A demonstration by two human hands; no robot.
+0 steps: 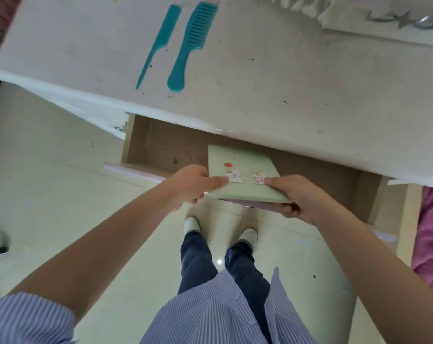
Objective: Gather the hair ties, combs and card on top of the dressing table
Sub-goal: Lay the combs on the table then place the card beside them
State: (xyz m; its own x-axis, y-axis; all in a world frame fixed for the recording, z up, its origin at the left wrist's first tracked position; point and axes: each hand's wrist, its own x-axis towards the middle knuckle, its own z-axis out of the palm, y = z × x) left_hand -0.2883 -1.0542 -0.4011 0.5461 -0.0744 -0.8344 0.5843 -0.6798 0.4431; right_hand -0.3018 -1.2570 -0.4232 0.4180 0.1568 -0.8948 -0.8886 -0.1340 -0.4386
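A pale green card [245, 170] with small cartoon animals and a red balloon is held over the open drawer [161, 150] of the white dressing table [272, 90]. My left hand [195, 183] grips its left edge and my right hand [293, 194] grips its lower right corner, thumbs on top. Something pink or lilac shows under the card's near edge. Two teal combs lie side by side on the table top at the back left: a thin tail comb [158, 45] and a wide-toothed handle comb [190, 43]. No hair ties are visible.
The drawer's brown wooden bottom shows to the left of the card. A mirror or tray with silvery objects [404, 21] sits at the table's back right. Pink fabric [431, 234] lies at the right edge. My legs and white shoes stand on a glossy tiled floor.
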